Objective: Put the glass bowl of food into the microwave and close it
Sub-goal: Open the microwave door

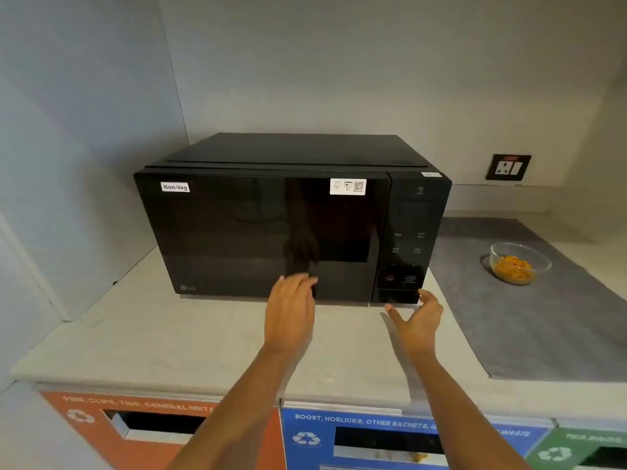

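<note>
Pale walls (339, 62) enclose a light counter (169, 334) above labelled recycling bins (356, 435).

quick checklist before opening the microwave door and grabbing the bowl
1. Microwave door shut, needs opening: not ok.
2. Left hand at the door's lower edge, empty: ok.
3. Right hand by the bottom of the control panel, empty: ok.
4. Bowl upright on the grey mat to the right, food inside: ok.
5. Counter clear for the door's swing: ok.
6. Inside of the microwave free: cannot tell, the glass is dark.
</note>
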`<state>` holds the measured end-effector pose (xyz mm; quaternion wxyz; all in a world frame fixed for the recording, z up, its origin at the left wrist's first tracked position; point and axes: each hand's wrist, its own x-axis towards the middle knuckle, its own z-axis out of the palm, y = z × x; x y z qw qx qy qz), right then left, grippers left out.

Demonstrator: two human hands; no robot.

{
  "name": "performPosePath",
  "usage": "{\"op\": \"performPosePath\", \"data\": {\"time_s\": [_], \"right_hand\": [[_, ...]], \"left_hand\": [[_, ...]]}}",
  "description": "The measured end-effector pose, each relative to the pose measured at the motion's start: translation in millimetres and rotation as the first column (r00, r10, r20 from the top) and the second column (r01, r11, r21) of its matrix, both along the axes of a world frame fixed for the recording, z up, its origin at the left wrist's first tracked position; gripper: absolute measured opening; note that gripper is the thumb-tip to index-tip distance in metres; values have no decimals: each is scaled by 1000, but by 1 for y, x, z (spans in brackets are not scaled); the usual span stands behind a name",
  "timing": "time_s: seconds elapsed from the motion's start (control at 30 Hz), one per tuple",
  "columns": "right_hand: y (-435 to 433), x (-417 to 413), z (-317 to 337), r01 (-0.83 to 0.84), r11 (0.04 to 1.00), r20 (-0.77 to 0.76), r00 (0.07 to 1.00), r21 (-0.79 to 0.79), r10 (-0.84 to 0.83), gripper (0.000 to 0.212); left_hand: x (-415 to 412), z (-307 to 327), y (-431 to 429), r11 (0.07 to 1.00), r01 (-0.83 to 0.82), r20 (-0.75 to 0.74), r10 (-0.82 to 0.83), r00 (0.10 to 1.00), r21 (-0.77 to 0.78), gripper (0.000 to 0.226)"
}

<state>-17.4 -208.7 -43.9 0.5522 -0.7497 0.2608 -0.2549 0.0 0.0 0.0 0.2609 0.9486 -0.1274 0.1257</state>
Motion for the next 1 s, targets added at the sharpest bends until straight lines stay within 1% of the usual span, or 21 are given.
{"op": "performPosePath", "data": {"time_s": [0.03, 0.07, 0.13, 0.17, 0.23, 0.33, 0.47, 0.63, 0.8, 0.9, 1.0], "right_hand": [[-3, 4, 5, 11, 1000, 12, 1000, -1, -11, 74], [-6, 6, 8, 8, 1000, 27, 1000, 4, -8, 79], [-12, 14, 11, -33, 999, 54, 998, 25, 31, 84], [-14, 18, 10, -60, 998, 54, 997, 23, 59, 85], [-16, 24, 6, -105, 994, 47, 993, 12, 105, 85], [-19, 31, 1, -123, 992, 61, 991, 32, 121, 85], [-21, 35, -9, -140, 987, 53, 989, 79, 136, 85], [-24, 36, -15, -125, 990, 47, 991, 58, 122, 84], [-27, 37, -18, -117, 991, 50, 992, 59, 114, 82], [-28, 39, -19, -95, 995, 45, 995, 40, 94, 83], [-28, 41, -21, -71, 997, 52, 996, 10, 70, 78]], "left_hand": [[9, 12, -3, 997, 11, 162, 1, 987, -76, 38], [15, 26, -6, 995, 24, 321, 7, 947, -92, 33], [29, 62, -13, 994, 42, 547, 18, 837, -97, 31], [37, 76, -15, 994, 51, 597, 17, 802, -97, 32], [46, 98, -20, 993, 56, 647, 28, 762, -108, 32], [61, 123, -26, 995, 61, 687, 11, 726, -80, 32], [75, 138, -33, 996, 61, 655, -5, 756, -63, 33], [85, 127, -41, 1000, -11, 655, 23, 755, -22, 38], [92, 120, -45, 997, -34, 684, 73, 725, -71, 40], [93, 119, -46, 997, -33, 700, 76, 710, -74, 41], [95, 118, -47, 996, -45, 708, 89, 700, -81, 40]]}}
